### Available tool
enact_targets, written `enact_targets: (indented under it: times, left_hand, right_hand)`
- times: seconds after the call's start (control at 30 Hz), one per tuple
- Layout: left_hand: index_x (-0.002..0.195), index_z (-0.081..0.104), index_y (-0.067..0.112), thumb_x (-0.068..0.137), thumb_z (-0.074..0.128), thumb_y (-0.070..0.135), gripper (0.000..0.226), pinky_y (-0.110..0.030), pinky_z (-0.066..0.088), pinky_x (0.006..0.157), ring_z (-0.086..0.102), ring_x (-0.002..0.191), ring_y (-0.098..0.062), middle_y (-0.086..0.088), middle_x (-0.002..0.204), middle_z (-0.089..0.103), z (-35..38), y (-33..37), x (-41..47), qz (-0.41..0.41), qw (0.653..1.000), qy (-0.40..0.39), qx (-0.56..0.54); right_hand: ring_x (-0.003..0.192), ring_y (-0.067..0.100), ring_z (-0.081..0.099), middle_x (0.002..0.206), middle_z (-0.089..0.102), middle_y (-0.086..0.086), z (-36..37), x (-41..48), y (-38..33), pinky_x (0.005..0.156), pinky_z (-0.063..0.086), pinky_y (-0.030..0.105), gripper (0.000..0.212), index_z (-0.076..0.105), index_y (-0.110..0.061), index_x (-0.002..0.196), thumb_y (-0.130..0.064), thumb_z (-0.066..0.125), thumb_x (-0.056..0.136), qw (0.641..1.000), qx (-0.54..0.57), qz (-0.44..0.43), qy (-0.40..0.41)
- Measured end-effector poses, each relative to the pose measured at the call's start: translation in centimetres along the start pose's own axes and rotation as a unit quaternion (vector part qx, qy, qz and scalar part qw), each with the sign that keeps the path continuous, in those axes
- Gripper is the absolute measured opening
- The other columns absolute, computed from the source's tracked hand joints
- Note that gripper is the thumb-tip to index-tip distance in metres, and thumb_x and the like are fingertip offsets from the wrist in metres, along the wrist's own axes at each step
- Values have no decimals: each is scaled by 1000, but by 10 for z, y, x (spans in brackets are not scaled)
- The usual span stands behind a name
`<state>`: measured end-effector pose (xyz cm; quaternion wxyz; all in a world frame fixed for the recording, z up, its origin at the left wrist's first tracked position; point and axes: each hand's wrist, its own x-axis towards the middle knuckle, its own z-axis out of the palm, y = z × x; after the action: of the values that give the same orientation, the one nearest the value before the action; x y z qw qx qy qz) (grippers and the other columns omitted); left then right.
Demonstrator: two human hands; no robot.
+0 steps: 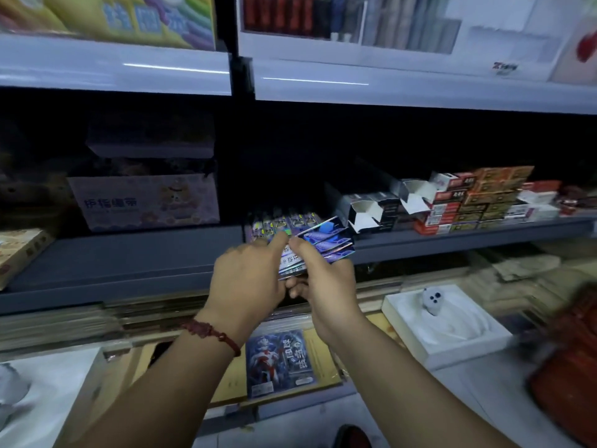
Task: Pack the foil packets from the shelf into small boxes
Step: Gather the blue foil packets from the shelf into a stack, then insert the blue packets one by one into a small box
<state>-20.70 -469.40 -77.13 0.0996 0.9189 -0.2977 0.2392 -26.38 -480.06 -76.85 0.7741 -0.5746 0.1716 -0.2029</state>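
So our left hand (248,279) and right hand (326,282) both pinch a fanned stack of shiny blue-purple holographic packets (326,245), Chinese print unreadable, right in front of the shelf (129,257) beside open boxes (366,215).

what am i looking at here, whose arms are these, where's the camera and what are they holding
There is no machine here. These are a person's two bare arms, seen by one wide-angle camera worn on the head, looking forward and down. The left hand, with a red bracelet on its wrist, and the right hand together hold a fanned bunch of shiny foil packets in front of a grey shelf. A row of packets stands on that shelf just behind the hands. To the right on it lie small boxes with open flaps and stacks of closed boxes.
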Motion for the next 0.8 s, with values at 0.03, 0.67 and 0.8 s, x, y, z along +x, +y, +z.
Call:
enact_targets:
  times: [0.03, 0.67, 0.8]
  left_hand:
    - [126, 49, 26, 77, 73, 42, 56, -34, 39, 64, 69, 92, -32, -1, 103, 70, 1, 6, 1, 1, 1000, 1, 2]
    - [118, 43, 20, 81, 63, 21, 42, -32, 33, 65, 64, 97, -30, -1, 108, 66, 13, 16, 28, 4, 994, -5, -113]
    - [120, 43, 19, 80, 65, 21, 45, -36, 42, 67, 64, 98, -36, -6, 110, 66, 8, 1, 28, -23, 993, -24, -116]
  right_hand:
    - [48, 24, 52, 62, 61, 15, -2, 1, 0, 45, 42, 31, 20, 71, 1, 86, -19, 72, 92, 1000, -11, -12, 16]
    - [51, 15, 40, 58, 44, 3, -26, 24, -5, 50, 33, 30, 31, 69, -8, 85, -37, 70, 96, 992, -98, -42, -66]
    - [65, 20, 63, 98, 73, 3, -35, 31, -12, 56, 50, 33, 53, 67, -16, 116, -60, 65, 85, 995, -61, -12, -82]
